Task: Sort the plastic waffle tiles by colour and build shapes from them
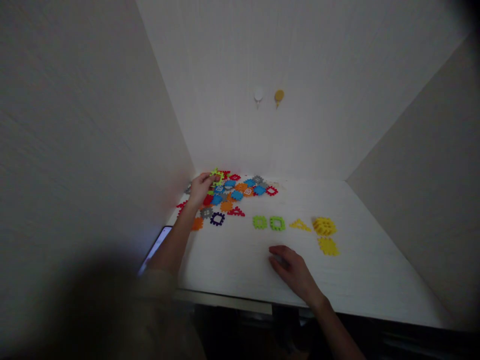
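Note:
My left hand reaches to the back left of the table and pinches a lime-green interlocking tile above a mixed heap of coloured tiles. In that heap lie blue tiles, orange tiles, grey ones and red ones. My right hand rests low over the table, fingers apart and holding nothing. Just beyond it are a green square tile and a green square frame. A yellow triangle tile lies to their right, beside a stack of yellow tiles.
A single yellow square tile lies in front of the stack. A phone is at the left edge of the white table. Walls enclose the table at the back and both sides; two hooks are on the back wall.

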The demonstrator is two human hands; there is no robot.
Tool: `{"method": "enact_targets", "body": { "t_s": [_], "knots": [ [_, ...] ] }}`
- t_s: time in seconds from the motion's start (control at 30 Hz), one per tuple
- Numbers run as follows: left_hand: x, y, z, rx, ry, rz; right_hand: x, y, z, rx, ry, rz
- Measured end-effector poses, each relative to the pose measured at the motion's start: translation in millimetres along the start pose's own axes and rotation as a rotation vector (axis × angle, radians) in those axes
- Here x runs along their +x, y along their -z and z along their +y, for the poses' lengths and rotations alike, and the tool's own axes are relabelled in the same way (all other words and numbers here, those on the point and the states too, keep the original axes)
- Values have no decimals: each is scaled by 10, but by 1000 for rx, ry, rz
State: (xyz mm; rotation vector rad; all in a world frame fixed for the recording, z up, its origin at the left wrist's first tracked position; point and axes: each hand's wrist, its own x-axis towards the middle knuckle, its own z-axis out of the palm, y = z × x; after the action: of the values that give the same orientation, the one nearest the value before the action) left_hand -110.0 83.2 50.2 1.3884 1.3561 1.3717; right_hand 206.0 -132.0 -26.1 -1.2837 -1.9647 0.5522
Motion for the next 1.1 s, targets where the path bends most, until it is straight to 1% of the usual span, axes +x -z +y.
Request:
{"method": "enact_targets", "body": {
  "t_s": [0.13, 0.23, 0.3, 0.37, 0.47, 0.53, 0.7, 0.8, 0.87, 0.97, 1.1],
  "knots": [
    [-427, -359, 111, -94, 89, -77, 229, 111, -118, 10, 33, 107],
    [-742, -643, 171, -158, 159, -193, 470, 226, -215, -7, 86, 189],
    [-918, -785, 214, -124, 164, -310, 593, 301, -246, 0, 106, 209],
    [-1053, -882, 260, -49, 127, -456, 654, 360, -245, 24, 118, 199],
    [-1175, -975, 320, 2, 57, -691, 632, 408, -200, 65, 129, 126],
    [-1215, -1028, 342, -11, 49, -796, 569, 414, -160, 77, 140, 83],
    [-1286, -1142, 343, -69, 140, -872, 342, 370, -115, 92, 132, 104],
    [-1373, -1182, 318, -11, 173, -958, 193, 322, -131, 129, 98, 83],
    [-1448, -1197, 286, 24, 199, -993, 108, 294, -138, 143, 71, 78],
    [-1549, -1199, 223, 41, 258, -988, 24, 270, -131, 144, 57, 73],
    [-1612, -1165, 171, 58, 313, -951, -20, 278, -115, 154, 80, 1]
  ]
}}
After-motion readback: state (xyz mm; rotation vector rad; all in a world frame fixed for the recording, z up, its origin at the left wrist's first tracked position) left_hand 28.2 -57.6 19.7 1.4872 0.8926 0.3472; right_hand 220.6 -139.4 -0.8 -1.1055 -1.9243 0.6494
